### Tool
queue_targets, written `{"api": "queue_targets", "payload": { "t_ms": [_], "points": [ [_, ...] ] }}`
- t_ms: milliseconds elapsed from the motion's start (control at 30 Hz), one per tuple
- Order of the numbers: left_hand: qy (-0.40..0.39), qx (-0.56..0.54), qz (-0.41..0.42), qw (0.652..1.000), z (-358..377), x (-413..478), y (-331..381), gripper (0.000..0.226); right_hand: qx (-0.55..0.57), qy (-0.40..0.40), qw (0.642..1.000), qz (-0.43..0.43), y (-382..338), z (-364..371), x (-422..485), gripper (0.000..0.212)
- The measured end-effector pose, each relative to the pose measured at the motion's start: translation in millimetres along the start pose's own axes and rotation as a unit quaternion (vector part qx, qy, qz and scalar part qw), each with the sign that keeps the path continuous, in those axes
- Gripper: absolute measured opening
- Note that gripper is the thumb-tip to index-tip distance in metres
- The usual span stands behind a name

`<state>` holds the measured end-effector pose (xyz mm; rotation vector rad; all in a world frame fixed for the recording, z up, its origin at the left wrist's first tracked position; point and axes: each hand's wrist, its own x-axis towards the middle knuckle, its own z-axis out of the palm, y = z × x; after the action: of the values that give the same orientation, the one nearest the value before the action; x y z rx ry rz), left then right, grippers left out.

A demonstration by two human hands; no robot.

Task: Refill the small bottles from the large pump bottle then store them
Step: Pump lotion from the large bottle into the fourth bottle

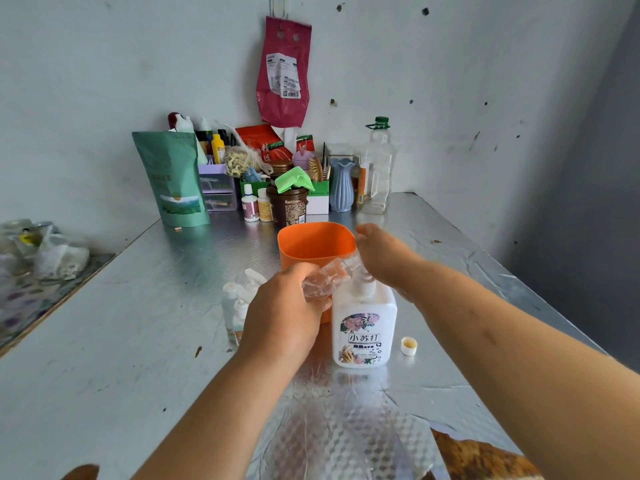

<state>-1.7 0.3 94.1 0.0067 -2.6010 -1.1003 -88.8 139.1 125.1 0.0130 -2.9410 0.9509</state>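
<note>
A large white pump bottle [363,323] with a flowered label stands on the silver table. My right hand [384,258] lies on top of its pump head, fingers straight. My left hand [284,313] grips a small clear bottle [323,280], tilted with its mouth under the pump spout. Two or three other small bottles [235,303] with white tops stand just left of my left hand, partly hidden by it. A small white cap [409,346] lies open side up to the right of the pump bottle.
An orange plastic tub [311,244] stands right behind the hands. Clutter lines the back wall: a green pouch [173,178], a brown jar [287,202], a blue vase [341,185], a tall clear bottle [379,168]. A plastic bag [59,254] sits at far left.
</note>
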Motion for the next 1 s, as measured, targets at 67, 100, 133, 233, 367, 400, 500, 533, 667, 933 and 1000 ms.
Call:
{"api": "queue_targets", "payload": {
  "t_ms": [67,100,133,233,367,400,500,533,667,933,1000],
  "points": [
    [-0.006,0.000,-0.006,1.000,0.9,-1.0,-1.1,0.030,-0.013,-0.007,1.000,0.001,-0.1,1.9,-1.6,0.038],
    [-0.008,-0.002,-0.008,1.000,1.5,-2.0,-1.9,0.030,-0.014,-0.009,1.000,0.000,0.0,3.5,-1.5,0.038],
    [-0.008,-0.002,-0.008,1.000,1.7,-2.7,-2.1,0.030,-0.017,-0.011,1.000,0.002,-0.5,3.4,-0.9,0.038],
    [-0.005,-0.004,0.000,1.000,-0.2,-3.6,0.0,0.030,-0.003,-0.021,1.000,0.012,-2.0,-1.2,1.6,0.039],
    [0.004,-0.002,0.011,1.000,-3.6,-2.5,4.8,0.033,0.031,-0.015,0.999,0.010,-2.2,-6.9,2.0,0.043],
    [0.005,-0.004,0.012,1.000,-3.9,-2.3,5.3,0.033,0.035,-0.015,0.999,0.009,-2.1,-6.9,2.2,0.043],
    [0.005,-0.005,0.013,1.000,-4.0,-2.0,5.3,0.033,0.042,-0.018,0.999,0.008,-2.6,-6.7,2.0,0.043],
    [0.006,-0.005,0.013,1.000,-3.7,-1.8,4.7,0.033,0.041,-0.019,0.999,0.007,-2.6,-6.4,2.1,0.043],
    [0.004,-0.007,0.014,1.000,-2.5,-1.3,3.1,0.033,0.040,-0.024,0.999,0.000,-2.4,-7.0,1.1,0.041],
    [0.009,-0.003,0.009,1.000,3.0,0.7,-4.5,0.033,-0.003,-0.030,0.999,-0.019,0.5,4.1,4.5,0.037],
    [0.004,0.002,0.003,1.000,4.8,-0.9,-5.8,0.033,-0.004,-0.024,1.000,-0.020,3.4,7.8,3.5,0.037]
  ]
}}
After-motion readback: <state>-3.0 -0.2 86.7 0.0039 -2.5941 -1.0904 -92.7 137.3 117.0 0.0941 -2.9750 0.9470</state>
